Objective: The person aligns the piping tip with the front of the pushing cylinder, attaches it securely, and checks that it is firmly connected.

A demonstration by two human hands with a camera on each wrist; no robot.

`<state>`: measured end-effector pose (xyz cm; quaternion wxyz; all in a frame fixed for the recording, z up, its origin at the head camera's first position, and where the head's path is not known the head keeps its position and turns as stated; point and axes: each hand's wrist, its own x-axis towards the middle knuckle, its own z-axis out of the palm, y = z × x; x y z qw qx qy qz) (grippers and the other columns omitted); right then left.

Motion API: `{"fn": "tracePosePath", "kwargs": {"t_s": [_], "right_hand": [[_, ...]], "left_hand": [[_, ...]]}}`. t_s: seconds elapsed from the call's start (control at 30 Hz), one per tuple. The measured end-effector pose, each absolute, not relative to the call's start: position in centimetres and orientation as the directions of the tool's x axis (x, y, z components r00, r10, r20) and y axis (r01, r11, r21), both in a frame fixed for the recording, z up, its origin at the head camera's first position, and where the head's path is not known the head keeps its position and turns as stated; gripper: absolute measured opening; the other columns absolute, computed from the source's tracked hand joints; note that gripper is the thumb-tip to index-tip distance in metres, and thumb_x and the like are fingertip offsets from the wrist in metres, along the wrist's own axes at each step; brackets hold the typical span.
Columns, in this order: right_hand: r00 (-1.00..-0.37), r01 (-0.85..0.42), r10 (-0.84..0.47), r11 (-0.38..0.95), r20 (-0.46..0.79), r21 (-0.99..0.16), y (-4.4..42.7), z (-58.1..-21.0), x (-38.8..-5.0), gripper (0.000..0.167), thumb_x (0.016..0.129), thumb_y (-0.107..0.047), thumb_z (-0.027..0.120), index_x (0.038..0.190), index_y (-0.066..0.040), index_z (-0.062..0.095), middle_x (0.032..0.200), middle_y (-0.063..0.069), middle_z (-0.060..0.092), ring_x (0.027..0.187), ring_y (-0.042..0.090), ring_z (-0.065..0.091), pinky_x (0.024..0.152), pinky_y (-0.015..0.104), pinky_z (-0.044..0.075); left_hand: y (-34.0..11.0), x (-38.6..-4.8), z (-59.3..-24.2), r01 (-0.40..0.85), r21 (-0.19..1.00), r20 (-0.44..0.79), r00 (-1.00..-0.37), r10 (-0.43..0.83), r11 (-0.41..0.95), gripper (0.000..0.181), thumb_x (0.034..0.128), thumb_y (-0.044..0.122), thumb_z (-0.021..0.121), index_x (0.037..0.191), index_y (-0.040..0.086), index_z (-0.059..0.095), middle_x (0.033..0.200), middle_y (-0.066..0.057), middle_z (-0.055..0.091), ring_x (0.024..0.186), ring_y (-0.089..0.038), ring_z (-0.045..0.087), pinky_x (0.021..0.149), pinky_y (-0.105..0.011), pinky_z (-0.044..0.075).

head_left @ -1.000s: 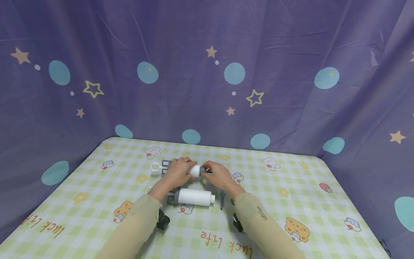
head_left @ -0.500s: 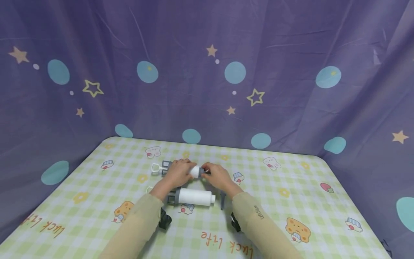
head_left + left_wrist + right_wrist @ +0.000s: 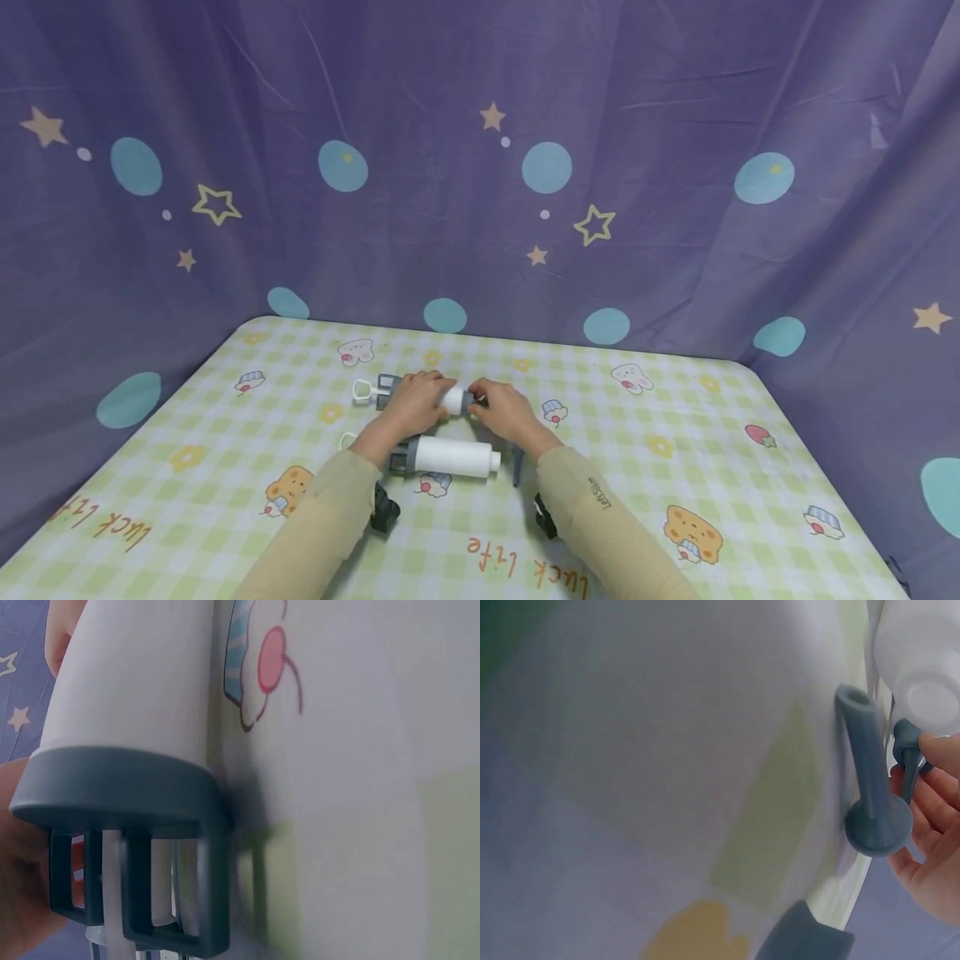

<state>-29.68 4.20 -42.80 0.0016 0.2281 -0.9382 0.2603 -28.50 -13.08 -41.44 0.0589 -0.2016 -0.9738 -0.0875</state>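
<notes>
In the head view my left hand (image 3: pixel 417 406) grips a white syringe-like tube (image 3: pixel 453 400), lying crosswise, with a grey frame and a white pull handle (image 3: pixel 363 390) at its left end. At the tube's other end, my right hand (image 3: pixel 507 411) pinches a grey nozzle (image 3: pixel 909 742) between thumb and fingers. Its fingers partly cover that nozzle. Closer to me lies a second white syringe (image 3: pixel 453 457), whose grey frame (image 3: pixel 120 787) stands large before my left hand in the left wrist view. Below the right hand lies a loose grey nozzle (image 3: pixel 868 761).
A green checked cloth (image 3: pixel 735 467) with printed pictures covers the table. Behind it hangs a purple curtain (image 3: pixel 480 275) with stars and dots. One more grey piece (image 3: pixel 804 936) is cut off at the bottom of the right wrist view.
The right fingers have shifted slightly around the nozzle, and less of its tip shows. The left hand keeps its grip on the tube; the second syringe and loose nozzle stay put.
</notes>
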Motion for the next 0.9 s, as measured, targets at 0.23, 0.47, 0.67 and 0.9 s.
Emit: {"fn": "tracePosePath", "kwargs": {"t_s": [0.23, 0.47, 0.67, 0.9], "right_hand": [[-0.895, -0.432, -0.428, 0.759, 0.125, -0.488, 4.9, -42.3, -29.5, 0.035, 0.086, -0.025, 0.062, 0.118, -0.010, 0.057, 0.110, 0.005, 0.064, 0.096, 0.019, 0.062, 0.081, 0.035, 0.050], [-0.892, -0.433, -0.435, 0.747, 0.121, -0.504, 6.8, -41.4, -29.3, 0.036, 0.088, -0.025, 0.059, 0.120, -0.010, 0.056, 0.112, 0.005, 0.063, 0.098, 0.020, 0.060, 0.081, 0.037, 0.049], [-0.889, -0.439, -0.440, 0.747, 0.124, -0.500, 8.5, -41.0, -28.5, 0.034, 0.087, -0.024, 0.060, 0.118, -0.009, 0.057, 0.110, 0.005, 0.063, 0.096, 0.020, 0.060, 0.078, 0.037, 0.049], [-0.883, -0.454, -0.450, 0.747, 0.133, -0.486, 10.4, -41.1, -27.2, 0.030, 0.086, -0.022, 0.063, 0.112, -0.008, 0.060, 0.104, 0.005, 0.064, 0.091, 0.020, 0.061, 0.076, 0.037, 0.049]], "left_hand": [[-12.9, -28.1, -40.6, 0.406, 0.164, 0.168, -0.910, 0.380, 0.899, 0.052, 0.0768, 0.025, 0.072, 0.123, 0.008, 0.057, 0.117, -0.008, 0.059, 0.105, -0.029, 0.055, 0.093, -0.047, 0.040], [-12.1, -27.5, -39.4, 0.442, 0.187, 0.191, -0.892, 0.409, 0.877, 0.046, 0.0782, 0.026, 0.071, 0.120, 0.010, 0.059, 0.118, -0.007, 0.058, 0.110, -0.027, 0.052, 0.097, -0.047, 0.036], [-10.8, -26.7, -39.2, 0.489, 0.186, 0.224, -0.866, 0.448, 0.852, 0.041, 0.0779, 0.026, 0.071, 0.115, 0.011, 0.062, 0.112, -0.005, 0.060, 0.106, -0.026, 0.054, 0.095, -0.046, 0.036], [-9.3, -25.7, -40.0, 0.540, 0.225, 0.263, -0.835, 0.484, 0.811, 0.032, 0.0803, 0.026, 0.069, 0.109, 0.012, 0.065, 0.105, -0.003, 0.063, 0.099, -0.023, 0.057, 0.090, -0.044, 0.040]]}}
